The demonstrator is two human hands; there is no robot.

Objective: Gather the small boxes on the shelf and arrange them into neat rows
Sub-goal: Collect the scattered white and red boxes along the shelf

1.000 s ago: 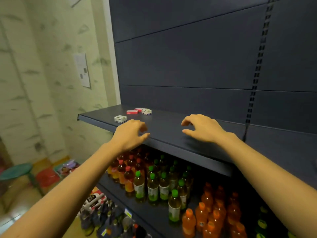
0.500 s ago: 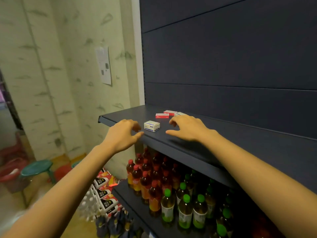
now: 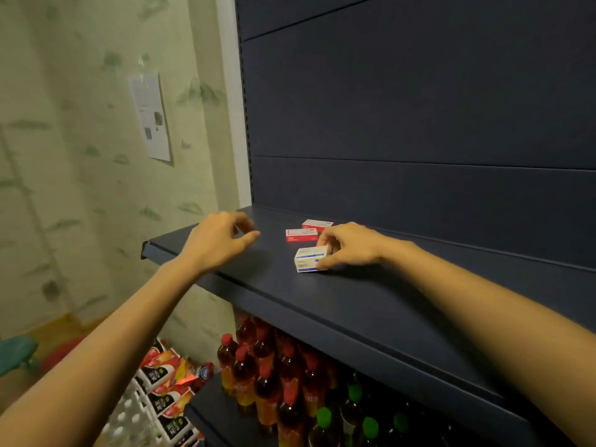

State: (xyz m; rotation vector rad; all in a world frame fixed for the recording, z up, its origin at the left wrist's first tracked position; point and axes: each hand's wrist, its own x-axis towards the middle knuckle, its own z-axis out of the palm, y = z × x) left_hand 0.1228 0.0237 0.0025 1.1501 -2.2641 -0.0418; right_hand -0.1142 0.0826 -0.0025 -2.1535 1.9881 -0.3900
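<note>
my right grip (image 3: 350, 245) is curled round a small white box with blue print (image 3: 310, 259), thumb against its near right corner and fingers over its far top edge, so the box is pinched between them. the box sits flat on a dark blue shelf (image 3: 371, 304), towards the shelf's left end and about midway between its front lip and the back panel. just behind it lie two flatter red and white boxes: the nearer red box (image 3: 301, 234) is just beyond the white one, close to my fingertips, and the farther red box (image 3: 316, 224) lies behind that, nearer the back panel and partly hidden by my knuckles. my left grip (image 3: 216, 241) is over the left end of the same shelf, well apart from the boxes, fingers loosely curled with thumb and forefinger a little apart, and it has hold of nothing; i cannot tell whether it touches the shelf. both forearms reach in from the bottom of the view. on the shelf below stand red-capped bottles (image 3: 264, 372) of amber drink and, to their right, green-capped bottles (image 3: 354, 395). lower left, beside that shelf, are bright snack packets (image 3: 167, 382) on a white rack. to the left is a pale green patterned wall with a printed sheet of paper (image 3: 150, 117) stuck to it, and part of a teal stool (image 3: 16, 353) shows at the left edge.
</note>
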